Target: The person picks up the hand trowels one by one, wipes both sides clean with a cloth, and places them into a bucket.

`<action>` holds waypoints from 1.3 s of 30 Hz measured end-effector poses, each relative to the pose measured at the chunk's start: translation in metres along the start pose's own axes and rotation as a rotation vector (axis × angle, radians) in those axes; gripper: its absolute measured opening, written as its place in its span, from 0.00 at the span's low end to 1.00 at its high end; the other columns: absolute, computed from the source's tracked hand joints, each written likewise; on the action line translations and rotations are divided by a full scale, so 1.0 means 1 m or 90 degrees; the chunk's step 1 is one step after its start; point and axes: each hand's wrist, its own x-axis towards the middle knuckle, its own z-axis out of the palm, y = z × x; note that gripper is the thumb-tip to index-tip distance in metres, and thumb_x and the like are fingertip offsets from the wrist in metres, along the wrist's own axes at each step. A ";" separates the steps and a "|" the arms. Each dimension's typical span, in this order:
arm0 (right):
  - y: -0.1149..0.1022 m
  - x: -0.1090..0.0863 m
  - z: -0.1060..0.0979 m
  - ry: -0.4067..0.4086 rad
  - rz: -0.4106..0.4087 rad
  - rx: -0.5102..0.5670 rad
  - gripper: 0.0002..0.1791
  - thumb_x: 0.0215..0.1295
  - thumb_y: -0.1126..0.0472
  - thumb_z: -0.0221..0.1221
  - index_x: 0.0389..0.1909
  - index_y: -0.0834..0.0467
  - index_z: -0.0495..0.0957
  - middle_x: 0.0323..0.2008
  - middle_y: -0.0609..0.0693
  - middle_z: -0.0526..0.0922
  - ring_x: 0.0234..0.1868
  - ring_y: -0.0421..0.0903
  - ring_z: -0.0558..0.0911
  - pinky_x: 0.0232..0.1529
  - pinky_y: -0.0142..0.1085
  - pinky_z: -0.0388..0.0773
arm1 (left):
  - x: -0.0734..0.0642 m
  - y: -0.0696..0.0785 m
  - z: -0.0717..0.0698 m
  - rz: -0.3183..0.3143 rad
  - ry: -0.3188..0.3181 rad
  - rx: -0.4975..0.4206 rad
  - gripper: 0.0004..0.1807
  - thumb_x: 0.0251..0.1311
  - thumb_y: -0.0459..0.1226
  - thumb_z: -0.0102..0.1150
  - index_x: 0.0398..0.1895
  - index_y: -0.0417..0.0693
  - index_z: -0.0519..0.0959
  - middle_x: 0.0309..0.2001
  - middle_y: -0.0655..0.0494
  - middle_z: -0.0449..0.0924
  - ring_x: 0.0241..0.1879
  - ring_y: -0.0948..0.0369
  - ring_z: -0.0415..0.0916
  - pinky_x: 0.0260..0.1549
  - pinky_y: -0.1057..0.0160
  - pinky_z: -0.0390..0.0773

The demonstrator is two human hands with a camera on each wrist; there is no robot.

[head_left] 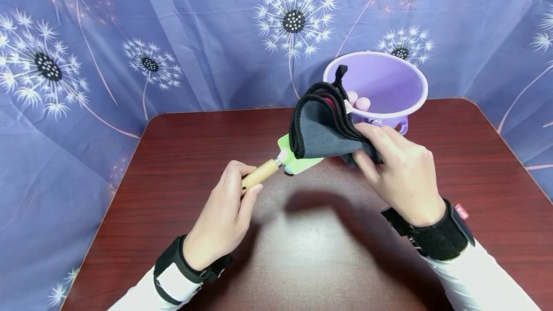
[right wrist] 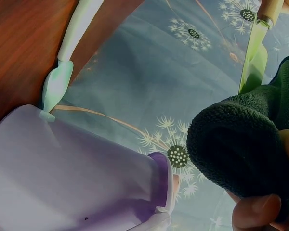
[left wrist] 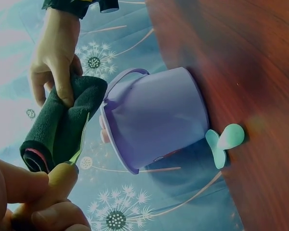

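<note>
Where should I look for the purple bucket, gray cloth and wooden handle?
Purple bucket [left wrist: 156, 115]: left wrist view, outer wall.
Gray cloth [head_left: 326, 137]: head view, broad gray side.
Wooden handle [head_left: 261, 174]: head view, near its middle.

Fuzzy cloth [head_left: 324, 133]; wooden tool handle [head_left: 260, 175]; smooth plastic bucket [head_left: 389, 78]; glossy tabletop [head_left: 207, 143].

In the head view we found the scene bright and mostly crisp, apparently lit from above. In front of the bucket [head_left: 389, 80], we saw a pale glare on the table [head_left: 194, 157], with soft-edged dark shadows around it. Both wrist views looked dimmer to us, softer and tinted teal. In the left one, the curtain [left wrist: 9, 72] out past the bucket's mouth washed to white; in the right, the cloth [right wrist: 236, 149] beyond that mouth sank to near-black.
</note>
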 end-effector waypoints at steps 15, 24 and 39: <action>-0.004 -0.005 0.007 -0.029 -0.047 0.005 0.19 0.60 0.59 0.56 0.52 0.57 0.81 0.27 0.49 0.75 0.18 0.46 0.68 0.15 0.45 0.66 | -0.001 -0.005 0.004 -0.032 0.018 -0.018 0.11 0.72 0.36 0.53 0.52 0.41 0.69 0.36 0.58 0.66 0.31 0.64 0.63 0.30 0.66 0.67; -0.014 -0.010 0.016 -0.065 -0.047 0.046 0.19 0.60 0.58 0.54 0.51 0.57 0.80 0.28 0.46 0.76 0.19 0.43 0.68 0.16 0.44 0.67 | -0.002 -0.006 0.009 -0.058 0.027 -0.014 0.11 0.71 0.36 0.54 0.51 0.41 0.69 0.35 0.58 0.66 0.30 0.64 0.62 0.29 0.66 0.67; -0.033 -0.017 0.019 -0.183 0.031 0.144 0.15 0.61 0.57 0.57 0.50 0.50 0.79 0.33 0.35 0.77 0.26 0.36 0.71 0.27 0.34 0.71 | -0.004 -0.002 0.016 -0.050 0.021 -0.014 0.11 0.70 0.34 0.54 0.50 0.40 0.69 0.40 0.55 0.69 0.33 0.63 0.65 0.32 0.66 0.69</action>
